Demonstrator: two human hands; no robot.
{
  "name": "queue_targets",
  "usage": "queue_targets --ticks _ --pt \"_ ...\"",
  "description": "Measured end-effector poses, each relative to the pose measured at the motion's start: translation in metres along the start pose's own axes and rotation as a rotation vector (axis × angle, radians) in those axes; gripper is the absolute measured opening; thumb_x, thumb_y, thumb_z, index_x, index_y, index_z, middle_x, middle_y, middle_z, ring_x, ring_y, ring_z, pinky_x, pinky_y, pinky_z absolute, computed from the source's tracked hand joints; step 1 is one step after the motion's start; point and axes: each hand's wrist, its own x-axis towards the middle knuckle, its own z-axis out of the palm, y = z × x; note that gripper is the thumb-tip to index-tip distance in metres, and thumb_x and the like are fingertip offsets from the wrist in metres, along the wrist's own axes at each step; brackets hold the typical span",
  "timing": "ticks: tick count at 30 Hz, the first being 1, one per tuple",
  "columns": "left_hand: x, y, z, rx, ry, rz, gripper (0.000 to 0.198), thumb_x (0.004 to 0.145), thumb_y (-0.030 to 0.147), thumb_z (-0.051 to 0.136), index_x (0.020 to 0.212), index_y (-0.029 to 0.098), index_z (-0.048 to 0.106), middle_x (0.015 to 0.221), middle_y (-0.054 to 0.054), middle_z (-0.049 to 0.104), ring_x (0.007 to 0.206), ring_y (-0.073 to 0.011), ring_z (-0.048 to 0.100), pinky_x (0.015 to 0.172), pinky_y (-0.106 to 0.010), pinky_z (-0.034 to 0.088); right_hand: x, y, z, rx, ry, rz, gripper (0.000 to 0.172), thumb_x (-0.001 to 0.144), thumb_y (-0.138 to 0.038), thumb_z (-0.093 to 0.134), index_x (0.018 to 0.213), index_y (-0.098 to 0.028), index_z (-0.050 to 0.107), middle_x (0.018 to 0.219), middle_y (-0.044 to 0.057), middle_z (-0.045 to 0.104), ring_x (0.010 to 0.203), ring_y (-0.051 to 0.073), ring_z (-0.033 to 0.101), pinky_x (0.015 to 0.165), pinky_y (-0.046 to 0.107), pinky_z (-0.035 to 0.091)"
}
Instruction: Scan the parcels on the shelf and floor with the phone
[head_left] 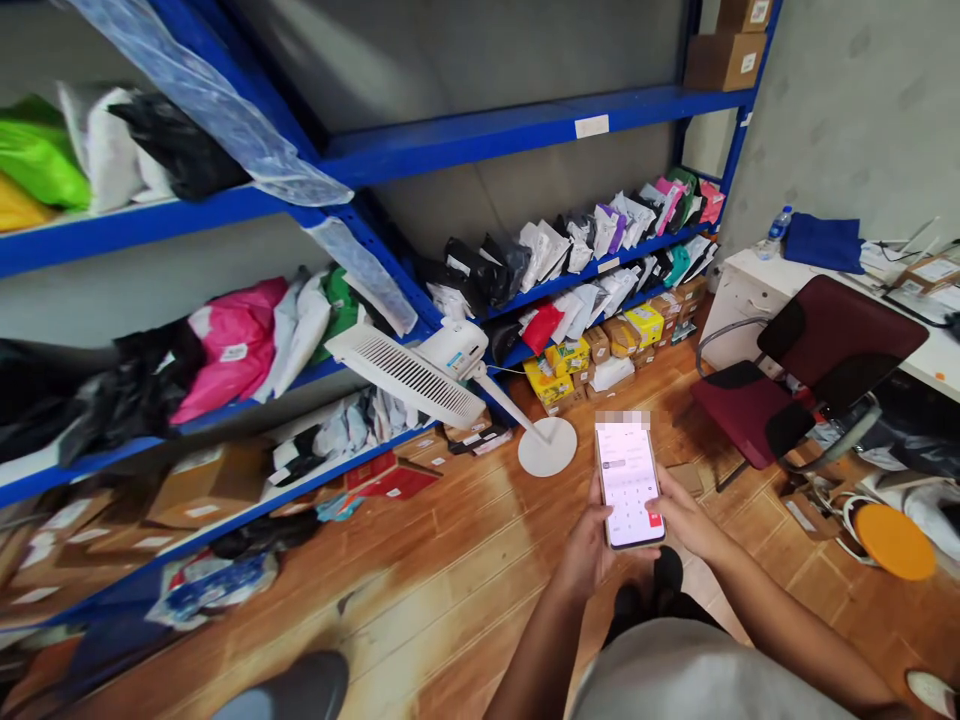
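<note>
Phone (627,470) is pinched by left fingers (600,514) and right fingers (666,507); keypad (628,502) between them seems in use, steady support needed next.

A slim, rectangular smartphone (628,482) with a dark lower border and a pale edge is held in portrait position between the left hand (587,548) and the right hand (684,515), its lit screen (624,482) facing up toward the person. The display glows white with a faint pink-lilac tint. A number pad (628,508) of small dark characters fills the lower half, a red key (655,520) at its right corner beside the right thumb (661,503). A pixelated patch (624,420) covers the top edge; finer text is too small to read.
</note>
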Motion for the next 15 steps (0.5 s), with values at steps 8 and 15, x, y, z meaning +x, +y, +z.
queue_targets --ticks 8,15 --pt "-0.025 0.0 -0.005 0.184 0.053 0.011 0.12 0.074 0.04 0.078 0.167 0.038 0.002 0.144 -0.013 0.061 0.089 -0.0289 0.071 0.055 -0.034 0.061 -0.018 0.009 0.026 0.021 0.014 -0.003 0.052 0.067 -0.026 0.066 0.118 -0.027 0.071 0.12 0.001 0.08 0.117 0.033 0.067 0.105 0.048 0.049" --pt "-0.047 0.018 -0.006 0.073 -0.189 -0.077 0.124 0.066 0.019 0.065 0.165 0.042 -0.006 0.148 -0.008 0.059 0.105 -0.0308 0.07 0.072 -0.042 0.065 -0.03 0.017 0.031 0.029 0.061 0.02 0.048 0.066 -0.025 0.066 0.113 -0.026 0.073 0.113 0.001 0.081 0.109 0.031 0.069 0.098 0.045 0.052"
